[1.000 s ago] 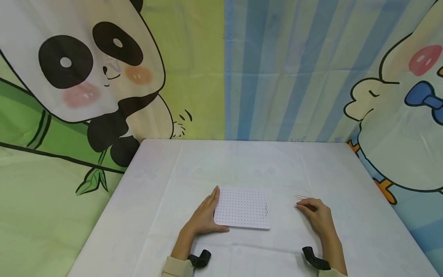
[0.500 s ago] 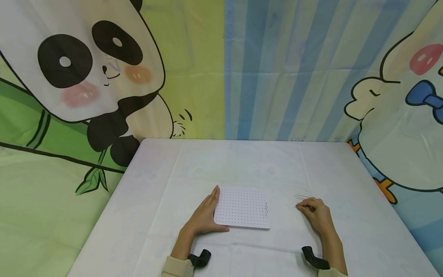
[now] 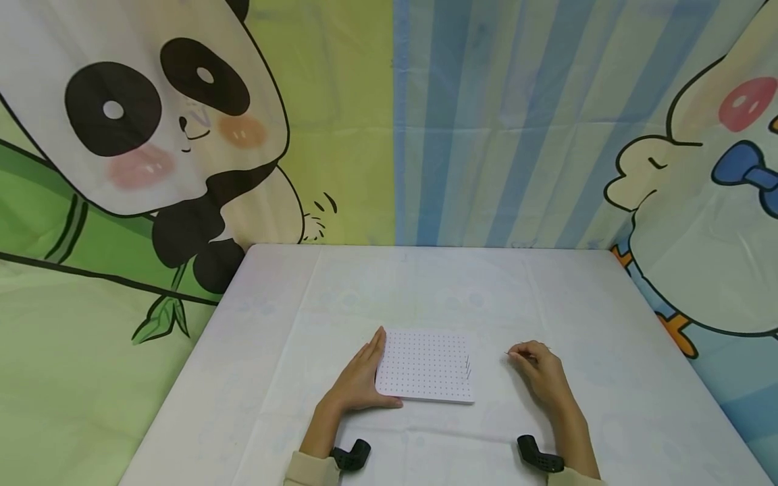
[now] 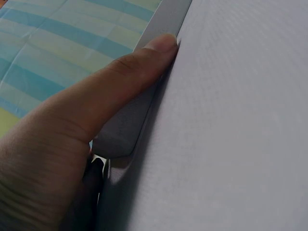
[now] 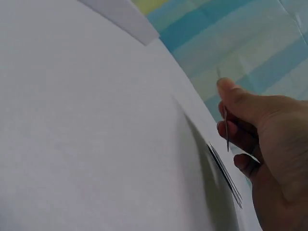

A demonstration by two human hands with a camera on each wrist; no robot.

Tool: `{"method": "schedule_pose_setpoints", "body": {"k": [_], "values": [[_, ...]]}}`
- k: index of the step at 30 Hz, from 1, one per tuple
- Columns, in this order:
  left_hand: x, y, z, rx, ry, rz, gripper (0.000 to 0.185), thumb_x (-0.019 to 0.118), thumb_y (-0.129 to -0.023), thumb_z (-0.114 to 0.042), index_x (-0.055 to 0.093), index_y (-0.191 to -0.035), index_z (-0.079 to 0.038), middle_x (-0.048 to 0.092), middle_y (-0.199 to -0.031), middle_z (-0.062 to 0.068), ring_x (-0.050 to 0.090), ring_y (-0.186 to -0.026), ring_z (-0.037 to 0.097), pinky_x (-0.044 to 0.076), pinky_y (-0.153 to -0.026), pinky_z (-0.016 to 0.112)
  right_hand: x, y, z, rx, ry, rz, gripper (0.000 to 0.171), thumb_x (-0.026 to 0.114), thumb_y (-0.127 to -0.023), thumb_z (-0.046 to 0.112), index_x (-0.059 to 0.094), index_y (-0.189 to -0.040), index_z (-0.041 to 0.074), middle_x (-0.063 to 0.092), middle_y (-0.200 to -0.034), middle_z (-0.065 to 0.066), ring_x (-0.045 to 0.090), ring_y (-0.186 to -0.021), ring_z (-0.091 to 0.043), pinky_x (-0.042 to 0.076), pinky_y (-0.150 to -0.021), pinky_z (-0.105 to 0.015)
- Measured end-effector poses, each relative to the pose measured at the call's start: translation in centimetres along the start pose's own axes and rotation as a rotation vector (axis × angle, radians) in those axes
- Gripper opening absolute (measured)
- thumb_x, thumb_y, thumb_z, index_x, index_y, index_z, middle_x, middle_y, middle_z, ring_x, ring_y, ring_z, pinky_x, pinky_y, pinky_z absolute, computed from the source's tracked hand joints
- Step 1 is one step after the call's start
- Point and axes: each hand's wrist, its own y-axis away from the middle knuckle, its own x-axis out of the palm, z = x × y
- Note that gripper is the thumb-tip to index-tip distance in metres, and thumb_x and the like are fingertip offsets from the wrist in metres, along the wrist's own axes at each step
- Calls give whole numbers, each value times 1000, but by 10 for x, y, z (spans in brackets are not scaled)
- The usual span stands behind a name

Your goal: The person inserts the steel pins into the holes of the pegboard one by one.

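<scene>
A white pegboard (image 3: 423, 364) dotted with rows of small holes lies on the table. Several thin metal pins (image 3: 468, 366) stand upright near its right edge. My left hand (image 3: 360, 379) braces the board's near left corner, fingers straight along the left side and thumb along the front. In the left wrist view that thumb (image 4: 120, 72) presses on the board's side edge (image 4: 126, 126). Off to the right, my right hand (image 3: 539, 372) is raised over the table and pinches one thin metal pin (image 5: 227, 131) between thumb and fingers.
More loose pins (image 5: 225, 175) lie on the white tabletop (image 3: 395, 290) below the right hand, mostly hidden by it in the head view. Each wrist wears a black camera mount (image 3: 351, 455). A cartoon-printed cloth (image 3: 486, 121) hangs behind the table.
My right hand has lifted from the loose pins with one pin between its fingers and has shifted slightly left towards the pegboard. The left hand and the board have not moved.
</scene>
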Motion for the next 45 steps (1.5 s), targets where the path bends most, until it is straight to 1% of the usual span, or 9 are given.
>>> {"method": "schedule_pose_setpoints", "body": {"k": [5, 9, 14, 19, 23, 28, 32, 41, 45], "values": [[-1, 0, -1, 0, 3, 2, 137, 71, -51, -74, 0, -148, -7, 0, -155, 3, 8, -139, 16, 19, -110, 38, 14, -8, 16, 44, -118, 36, 11, 59, -91, 19, 63, -92, 8, 62, -78, 3, 54, -67, -9, 44, -58, -20], [-1, 0, -1, -2, 1, 4, 137, 70, -51, -75, 0, -148, -8, 0, -155, 3, 8, -139, 16, 19, -110, 38, 24, -11, 26, 38, -218, 40, 8, 59, -90, 13, 61, -93, 5, 64, -75, 2, 61, -68, -12, 48, -61, -17], [-2, 0, -1, -2, -6, 5, 137, 69, -51, -76, 0, -148, -8, 0, -155, 3, 8, -139, 16, 18, -110, 38, 32, -13, 41, -64, -298, 41, 7, 62, -86, 3, 61, -93, 3, 67, -76, -2, 65, -71, -17, 46, -71, -12], [-2, 0, -1, 4, 0, 9, 137, 70, -52, -75, 1, -148, -6, 0, -155, 4, 7, -139, 15, 17, -111, 37, 29, -15, 69, -190, -353, 49, 15, 65, -79, -11, 60, -93, -6, 67, -78, -15, 65, -71, -29, 48, -73, -19], [-1, 0, -2, 0, 5, 13, 137, 70, -52, -74, 1, -148, -6, -1, -155, 2, 7, -139, 15, 18, -110, 37, 25, -14, 85, -191, -358, 36, 15, 65, -78, -13, 59, -91, -7, 66, -78, -18, 65, -72, -30, 49, -75, -22], [0, 1, -2, -11, 12, 15, 136, 70, -52, -74, 1, -149, -8, -3, -155, 0, 9, -139, 16, 19, -110, 39, 25, -14, 89, -191, -352, 33, 14, 65, -78, -12, 60, -90, -6, 68, -78, -15, 66, -74, -28, 46, -79, -16], [1, 1, -2, -13, 9, 14, 136, 69, -52, -75, 1, -149, -8, -3, -155, -1, 8, -139, 16, 19, -110, 39, 26, -14, 90, -213, -342, 36, 15, 65, -77, -13, 60, -89, -6, 68, -79, -13, 66, -74, -28, 46, -77, -15], [-1, 1, -1, -10, 3, 13, 136, 69, -52, -76, 1, -149, -8, -2, -155, 0, 9, -139, 16, 19, -110, 38, 28, -14, 88, -297, -297, 8, 21, 70, -70, -15, 62, -86, -4, 67, -76, -11, 65, -67, -26, 52, -61, -35], [-1, 2, -2, -10, 3, 12, 136, 70, -52, -75, 2, -149, -7, -2, -155, 1, 9, -139, 16, 19, -110, 38, 31, -14, 85, -323, -307, 12, 21, 71, -70, -15, 62, -85, -4, 66, -75, -12, 64, -65, -26, 51, -59, -35]]}}
